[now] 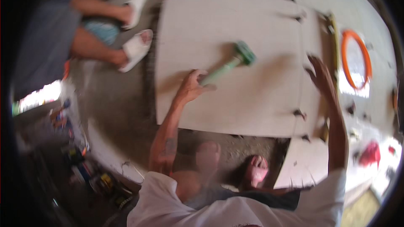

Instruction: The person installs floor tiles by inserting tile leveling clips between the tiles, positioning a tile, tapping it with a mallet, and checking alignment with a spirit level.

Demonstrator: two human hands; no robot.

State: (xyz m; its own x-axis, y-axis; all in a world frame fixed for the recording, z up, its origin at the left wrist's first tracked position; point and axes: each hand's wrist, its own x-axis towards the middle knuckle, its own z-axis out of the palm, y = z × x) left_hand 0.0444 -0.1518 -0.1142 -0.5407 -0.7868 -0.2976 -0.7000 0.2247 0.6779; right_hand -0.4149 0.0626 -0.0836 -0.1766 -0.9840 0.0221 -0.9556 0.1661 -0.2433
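My left hand (191, 87) is closed round the handle end of a green-headed mallet (222, 72) with a pale green handle. The mallet's head points up and right over a large pale tile (235, 109) lying on the floor. A dark shadow falls beside the handle, and whether the head touches the tile I cannot tell. My right hand (322, 75) holds nothing; its fingers are stretched apart above the tile's right side, close to a long yellow bar (335, 44). Small dark clips (299, 114) stick up along the seam at the right.
Another person's foot in a white slipper (136, 51) stands by the tile's left edge. An orange ring (369, 65) lies on the tiles at right, with a red bundle (370, 154) nearer. My pink slipper (257, 169) is on the rough ground before the tile. Assorted items (86, 170) lie lower left.
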